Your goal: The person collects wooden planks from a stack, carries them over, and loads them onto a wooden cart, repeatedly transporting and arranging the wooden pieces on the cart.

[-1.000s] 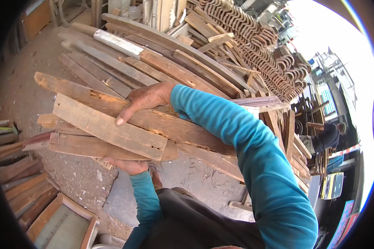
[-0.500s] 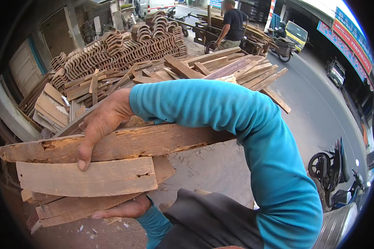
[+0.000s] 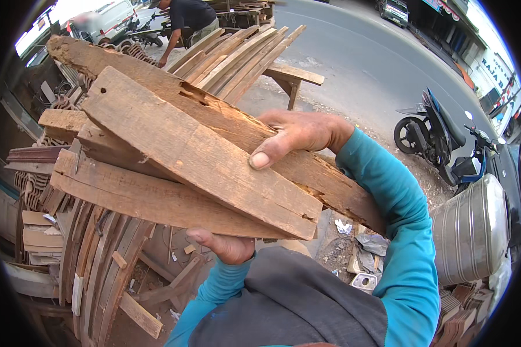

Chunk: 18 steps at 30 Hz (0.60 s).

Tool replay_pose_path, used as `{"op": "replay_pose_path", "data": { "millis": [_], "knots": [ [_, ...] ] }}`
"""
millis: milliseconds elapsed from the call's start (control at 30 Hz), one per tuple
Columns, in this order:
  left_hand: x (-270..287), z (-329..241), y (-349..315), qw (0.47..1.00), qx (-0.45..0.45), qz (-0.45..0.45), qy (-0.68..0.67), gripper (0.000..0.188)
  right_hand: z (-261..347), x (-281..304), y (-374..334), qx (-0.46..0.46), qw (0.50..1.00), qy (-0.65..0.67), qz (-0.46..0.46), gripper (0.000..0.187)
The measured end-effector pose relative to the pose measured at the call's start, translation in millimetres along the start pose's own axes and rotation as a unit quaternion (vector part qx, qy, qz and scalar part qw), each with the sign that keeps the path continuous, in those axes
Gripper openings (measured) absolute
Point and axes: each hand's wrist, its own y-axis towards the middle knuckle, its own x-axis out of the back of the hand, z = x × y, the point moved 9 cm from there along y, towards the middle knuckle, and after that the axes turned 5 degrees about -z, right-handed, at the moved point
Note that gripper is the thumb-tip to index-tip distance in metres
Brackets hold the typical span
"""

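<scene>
A stack of old wooden boards is carried in front of me, slanting from upper left to lower right. Its topmost piece is a flat brown board (image 3: 197, 156) with a hole near its far end. Behind it runs a long rough beam (image 3: 133, 72) with a splintered, rotted edge. Another board (image 3: 127, 191) lies beneath, with a nail standing out near its left end. My right hand (image 3: 309, 133) is closed over the beam, its thumb pressed on the top board. From below, my left hand (image 3: 228, 246) supports the stack; its thumb shows and its other fingers are hidden.
Long planks (image 3: 116, 277) lie at lower left, and more planks (image 3: 237, 55) rise behind the stack. A wooden trestle (image 3: 295, 74) stands by the road. On the right are a parked motorcycle (image 3: 434, 139), a ribbed metal drum (image 3: 469, 225) and stacked tiles (image 3: 463, 312). A co-worker (image 3: 194, 20) bends at the back.
The view has swung toward the left, bringing the lower-left planks into sight. The carried boards have gone from nearly level to slanted, with my right hand farther right. The co-worker now bends down.
</scene>
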Motion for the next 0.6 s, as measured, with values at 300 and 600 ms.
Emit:
{"op": "replay_pose_path", "data": {
  "millis": [300,600],
  "knots": [
    [-202.3,239.6,-44.3,0.937,0.250,0.235,-0.060,0.103,-145.0,213.0,-216.9,-0.077,0.953,0.065,-0.286,0.090],
    [-350.9,464.2,-44.3,0.841,0.413,0.346,-0.052,0.108,-283.5,378.3,-344.8,-0.084,0.817,0.210,-0.531,0.095]
  ]
}}
